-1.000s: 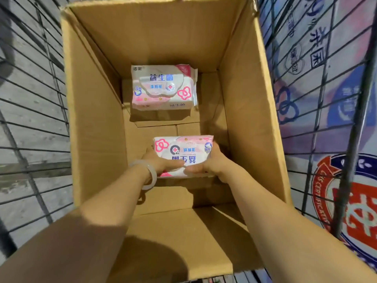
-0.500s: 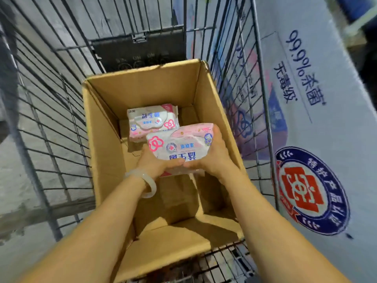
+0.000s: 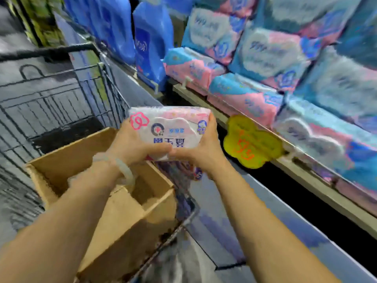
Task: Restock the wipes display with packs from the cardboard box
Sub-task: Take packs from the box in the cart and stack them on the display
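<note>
A white and pink wipes pack (image 3: 170, 127) is up in the air above the far right corner of the cardboard box (image 3: 67, 160). My left hand (image 3: 134, 146) grips its left end, a pale bangle on that wrist. My right hand (image 3: 201, 149) grips its right end. The box sits in a wire cart (image 3: 51, 94) at the lower left; its inside is mostly hidden by my arms. The wipes display (image 3: 275, 78) rises at the right, stacked with blue and pink packs. The whole frame is blurred.
Blue refill pouches (image 3: 151, 41) stand at the display's far left. A yellow flower-shaped price tag (image 3: 252, 141) hangs on the shelf's front edge (image 3: 318, 182), just right of the pack. Below the shelf is a dark gap.
Both hands have lifted the pack out of the box and up toward the right. The view has swung from the box's inside to the shelf; the second pack is out of sight.
</note>
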`<move>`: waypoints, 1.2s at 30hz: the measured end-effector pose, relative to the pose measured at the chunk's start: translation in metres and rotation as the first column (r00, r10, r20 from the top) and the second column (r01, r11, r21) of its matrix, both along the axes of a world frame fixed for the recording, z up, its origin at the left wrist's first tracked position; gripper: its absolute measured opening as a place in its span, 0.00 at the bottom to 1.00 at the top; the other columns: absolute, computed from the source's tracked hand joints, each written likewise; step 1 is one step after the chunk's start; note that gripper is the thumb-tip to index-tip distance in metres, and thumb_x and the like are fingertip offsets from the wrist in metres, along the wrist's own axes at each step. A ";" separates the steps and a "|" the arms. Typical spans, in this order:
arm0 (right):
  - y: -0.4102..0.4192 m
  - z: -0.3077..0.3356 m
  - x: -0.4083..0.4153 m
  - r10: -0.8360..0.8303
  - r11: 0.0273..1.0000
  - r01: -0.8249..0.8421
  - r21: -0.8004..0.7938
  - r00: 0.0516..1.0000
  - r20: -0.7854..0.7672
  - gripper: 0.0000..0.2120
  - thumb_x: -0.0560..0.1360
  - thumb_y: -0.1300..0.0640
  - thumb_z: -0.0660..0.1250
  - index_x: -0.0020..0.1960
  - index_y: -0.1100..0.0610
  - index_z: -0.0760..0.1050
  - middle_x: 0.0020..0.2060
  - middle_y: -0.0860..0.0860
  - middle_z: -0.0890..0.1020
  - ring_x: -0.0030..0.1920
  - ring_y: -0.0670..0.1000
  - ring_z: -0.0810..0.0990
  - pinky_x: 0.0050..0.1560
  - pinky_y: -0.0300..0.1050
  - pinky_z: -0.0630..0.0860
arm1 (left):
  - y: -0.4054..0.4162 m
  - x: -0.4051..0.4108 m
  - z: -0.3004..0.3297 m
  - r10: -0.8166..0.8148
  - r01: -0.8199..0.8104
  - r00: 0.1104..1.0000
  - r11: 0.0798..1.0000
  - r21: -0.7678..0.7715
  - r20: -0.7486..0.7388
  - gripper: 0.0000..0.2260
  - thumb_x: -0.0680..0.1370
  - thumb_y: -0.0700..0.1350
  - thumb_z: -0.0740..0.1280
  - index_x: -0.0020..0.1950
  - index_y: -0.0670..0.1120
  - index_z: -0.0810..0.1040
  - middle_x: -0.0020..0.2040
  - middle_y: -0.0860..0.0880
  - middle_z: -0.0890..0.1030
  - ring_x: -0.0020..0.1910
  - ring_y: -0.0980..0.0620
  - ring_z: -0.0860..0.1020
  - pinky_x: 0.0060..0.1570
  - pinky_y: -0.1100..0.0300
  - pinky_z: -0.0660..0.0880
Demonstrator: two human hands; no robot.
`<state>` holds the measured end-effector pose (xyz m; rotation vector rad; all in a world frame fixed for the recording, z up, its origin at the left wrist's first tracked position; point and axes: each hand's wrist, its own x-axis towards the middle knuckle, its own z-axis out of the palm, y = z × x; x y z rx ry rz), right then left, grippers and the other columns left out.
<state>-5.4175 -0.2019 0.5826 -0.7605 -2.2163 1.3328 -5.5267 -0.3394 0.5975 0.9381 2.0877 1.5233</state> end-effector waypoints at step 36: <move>-0.024 0.233 1.001 -0.932 0.235 0.972 0.016 0.230 -0.281 0.51 0.64 0.64 0.79 0.71 0.42 0.49 0.62 0.45 0.71 0.58 0.48 0.76 0.45 0.35 0.79 | 0.231 0.964 0.215 -0.850 0.978 0.207 0.174 0.112 -0.485 0.36 0.56 0.69 0.74 0.60 0.56 0.75 0.53 0.58 0.81 0.53 0.58 0.80 0.50 0.55 0.80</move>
